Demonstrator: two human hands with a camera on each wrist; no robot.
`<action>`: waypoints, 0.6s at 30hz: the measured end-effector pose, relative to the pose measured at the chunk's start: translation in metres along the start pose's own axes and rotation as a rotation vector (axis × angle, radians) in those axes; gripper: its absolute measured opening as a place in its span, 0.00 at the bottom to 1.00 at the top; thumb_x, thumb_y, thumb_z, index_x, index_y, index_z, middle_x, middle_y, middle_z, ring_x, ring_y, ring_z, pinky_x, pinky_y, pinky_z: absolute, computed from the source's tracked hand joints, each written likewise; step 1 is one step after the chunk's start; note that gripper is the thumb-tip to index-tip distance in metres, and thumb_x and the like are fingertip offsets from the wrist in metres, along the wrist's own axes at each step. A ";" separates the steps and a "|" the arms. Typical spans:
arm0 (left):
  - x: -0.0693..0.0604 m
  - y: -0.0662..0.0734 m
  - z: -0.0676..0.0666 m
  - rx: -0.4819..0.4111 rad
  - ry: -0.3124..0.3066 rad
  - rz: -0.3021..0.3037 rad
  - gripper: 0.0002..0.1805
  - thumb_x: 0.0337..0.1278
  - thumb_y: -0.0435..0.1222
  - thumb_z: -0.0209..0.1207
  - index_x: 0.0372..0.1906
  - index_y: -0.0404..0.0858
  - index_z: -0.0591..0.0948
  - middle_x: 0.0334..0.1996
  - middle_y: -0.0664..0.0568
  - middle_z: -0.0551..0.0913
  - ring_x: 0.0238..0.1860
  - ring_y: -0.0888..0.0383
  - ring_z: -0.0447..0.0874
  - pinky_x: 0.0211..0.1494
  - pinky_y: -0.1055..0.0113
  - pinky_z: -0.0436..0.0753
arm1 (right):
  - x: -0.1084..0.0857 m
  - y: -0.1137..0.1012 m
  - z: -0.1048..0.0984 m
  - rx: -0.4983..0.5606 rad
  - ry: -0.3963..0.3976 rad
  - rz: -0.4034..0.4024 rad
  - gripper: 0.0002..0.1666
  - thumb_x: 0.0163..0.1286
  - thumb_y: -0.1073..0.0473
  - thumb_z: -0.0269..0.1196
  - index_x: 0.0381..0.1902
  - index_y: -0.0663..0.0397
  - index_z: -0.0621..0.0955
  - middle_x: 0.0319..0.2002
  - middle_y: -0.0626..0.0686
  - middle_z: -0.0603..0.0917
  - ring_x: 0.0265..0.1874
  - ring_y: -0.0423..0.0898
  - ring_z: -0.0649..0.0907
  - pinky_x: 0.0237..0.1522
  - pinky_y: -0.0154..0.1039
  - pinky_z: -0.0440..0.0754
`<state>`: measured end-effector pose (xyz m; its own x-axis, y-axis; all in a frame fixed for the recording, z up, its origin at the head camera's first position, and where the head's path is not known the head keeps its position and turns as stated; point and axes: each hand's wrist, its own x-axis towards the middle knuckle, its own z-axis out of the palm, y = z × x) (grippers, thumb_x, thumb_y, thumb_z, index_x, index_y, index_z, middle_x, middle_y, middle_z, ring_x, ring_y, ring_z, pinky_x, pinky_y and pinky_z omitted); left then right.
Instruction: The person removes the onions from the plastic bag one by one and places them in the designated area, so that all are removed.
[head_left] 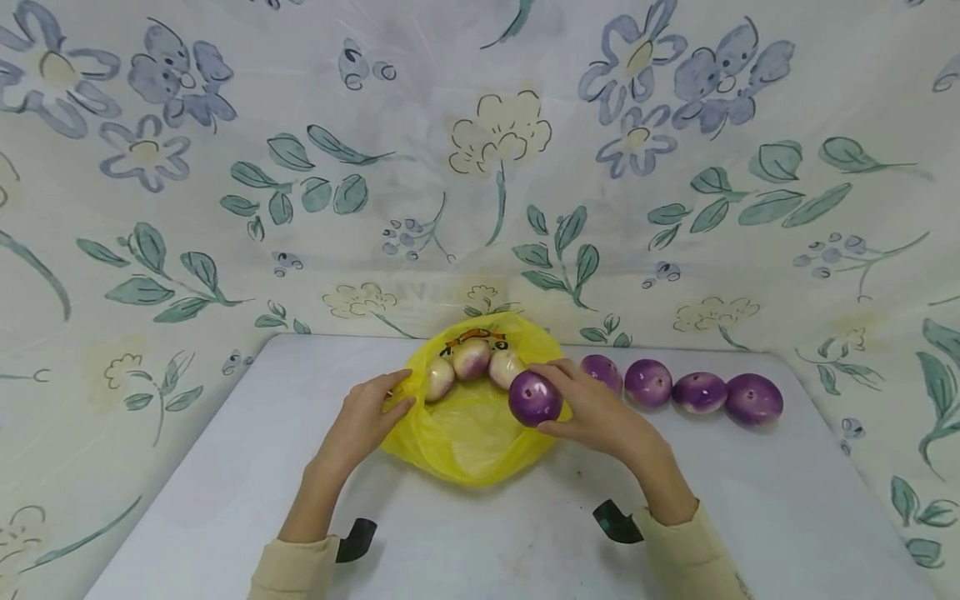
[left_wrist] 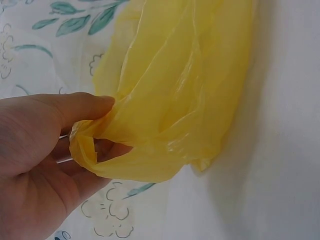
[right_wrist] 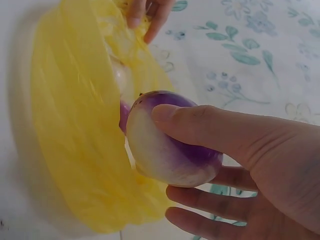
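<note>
My right hand (head_left: 592, 408) grips a glossy purple-and-white turnip (head_left: 536, 398) over the right side of the mouth of a yellow plastic bag (head_left: 472, 454). In the right wrist view, the thumb lies on top of this turnip (right_wrist: 165, 142), with fingers beneath it. My left hand (head_left: 367, 412) holds the bag's left edge. Close up, the left thumb presses the yellow film (left_wrist: 150, 115), and fingers show through an opening in it. Inside the bag sit 3 visible turnips, pale with purple patches, including a middle one (head_left: 472, 361).
Right of the bag, several purple turnips stand in a row on the white table (head_left: 465, 550), the far right one (head_left: 753, 400) being largest. A flowered cloth (head_left: 420, 167) hangs behind the table. Dark curved pieces (head_left: 356, 540) stick out near both sleeves.
</note>
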<state>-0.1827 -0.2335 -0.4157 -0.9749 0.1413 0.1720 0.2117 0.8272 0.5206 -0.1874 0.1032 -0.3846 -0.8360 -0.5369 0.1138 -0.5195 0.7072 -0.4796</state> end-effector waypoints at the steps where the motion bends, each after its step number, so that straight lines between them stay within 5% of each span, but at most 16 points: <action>1: 0.000 0.000 0.000 -0.001 0.000 -0.001 0.26 0.62 0.34 0.62 0.64 0.32 0.74 0.60 0.36 0.79 0.57 0.42 0.81 0.60 0.47 0.82 | -0.002 0.002 0.000 -0.006 0.005 0.003 0.44 0.58 0.49 0.73 0.71 0.41 0.68 0.67 0.53 0.71 0.62 0.53 0.77 0.63 0.54 0.79; 18: -0.002 0.000 -0.001 -0.011 -0.005 0.002 0.26 0.62 0.34 0.62 0.64 0.31 0.74 0.60 0.36 0.79 0.59 0.41 0.80 0.61 0.48 0.81 | -0.024 0.037 0.001 0.016 0.034 0.070 0.46 0.57 0.51 0.74 0.71 0.43 0.67 0.69 0.56 0.70 0.66 0.57 0.74 0.63 0.58 0.76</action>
<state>-0.1811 -0.2339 -0.4152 -0.9749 0.1451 0.1690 0.2140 0.8211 0.5291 -0.1866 0.1417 -0.4061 -0.8760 -0.4699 0.1089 -0.4566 0.7350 -0.5013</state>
